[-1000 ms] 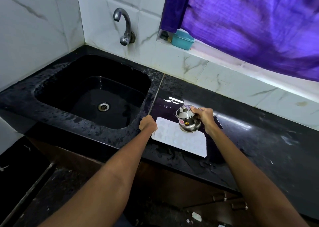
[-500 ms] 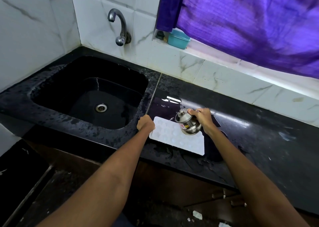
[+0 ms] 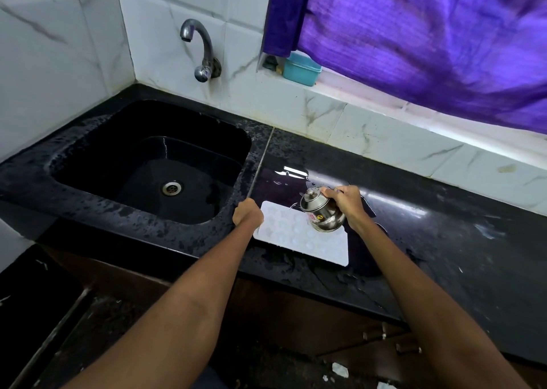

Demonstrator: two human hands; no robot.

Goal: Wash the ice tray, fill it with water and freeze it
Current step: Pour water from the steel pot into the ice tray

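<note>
One black sink [image 3: 88, 163] sits at the left of the wet black bench [image 3: 429, 226], with one drain [image 3: 171, 188] in its floor and one metal tap [image 3: 201, 51] on the tiled wall above it. On the ledge behind, under one purple curtain [image 3: 414, 33], stands one teal tub [image 3: 302, 69].

Just right of the sink, the left hand [image 3: 247, 215] is curled closed over the left end of the one white ice tray [image 3: 296, 237], touching its edge. The tray lies flat on the bench near the front edge, its long side running left to right between the two hands; its rounded cells show faintly.

Above the tray's far right part hangs one small steel kettle [image 3: 321, 212], tilted with its lidded top toward the left. The right hand [image 3: 344, 203] is wrapped shut around the kettle from the right side, clear of the tray itself. Water pooling on the bench surrounds the tray's right end.
</note>
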